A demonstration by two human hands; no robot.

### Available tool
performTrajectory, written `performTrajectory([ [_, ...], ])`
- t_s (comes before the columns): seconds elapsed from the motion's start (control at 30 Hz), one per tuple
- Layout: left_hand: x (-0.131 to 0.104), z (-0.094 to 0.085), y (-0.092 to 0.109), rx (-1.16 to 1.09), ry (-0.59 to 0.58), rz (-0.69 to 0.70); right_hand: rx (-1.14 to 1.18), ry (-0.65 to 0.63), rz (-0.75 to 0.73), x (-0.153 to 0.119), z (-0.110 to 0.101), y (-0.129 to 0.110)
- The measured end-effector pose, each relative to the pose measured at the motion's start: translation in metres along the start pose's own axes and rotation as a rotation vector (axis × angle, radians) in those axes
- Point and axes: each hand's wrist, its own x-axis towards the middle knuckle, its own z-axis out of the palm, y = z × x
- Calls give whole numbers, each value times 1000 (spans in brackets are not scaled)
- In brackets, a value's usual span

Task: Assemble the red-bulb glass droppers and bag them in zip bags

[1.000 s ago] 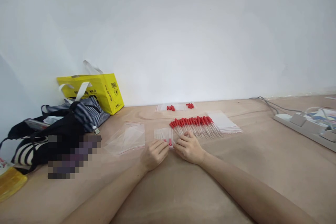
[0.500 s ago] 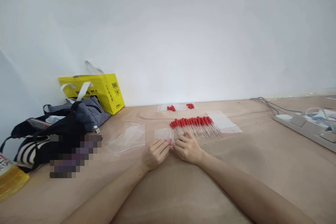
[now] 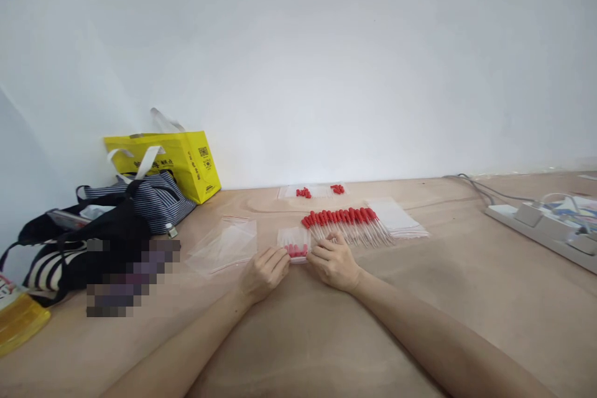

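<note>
Between my hands lies a small clear zip bag (image 3: 293,237) with several red-capped thin sticks inside, their red ends toward me. My left hand (image 3: 267,272) pinches the bag's near left corner, fingers curled. At the near right corner, my right hand (image 3: 333,263) has its fingers closed on the same bag. Just beyond my right hand is a row of red-handled thin pale sticks (image 3: 342,217), red ends pointing away from me. Both sets of fingertips are partly hidden.
Flat clear bags (image 3: 231,245) lie to the left, and a stack of white bags (image 3: 398,219) to the right. Filled bags (image 3: 314,191) rest near the wall. A yellow bag (image 3: 186,161) and a striped bag (image 3: 158,199) stand at left; a power strip (image 3: 541,230) is at right.
My left hand has slid left along the bag's near edge, uncovering more of the red ends. My right hand has stayed almost in place.
</note>
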Motion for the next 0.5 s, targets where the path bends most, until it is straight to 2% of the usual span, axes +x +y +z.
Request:
performTrajectory([
  [0.33, -22, -8, -18, 106, -150, -37, 102, -54, 84, -3, 3, 4],
  [0.5, -25, -11, -20, 68, -117, -46, 111, -88, 114, 1, 0, 1],
])
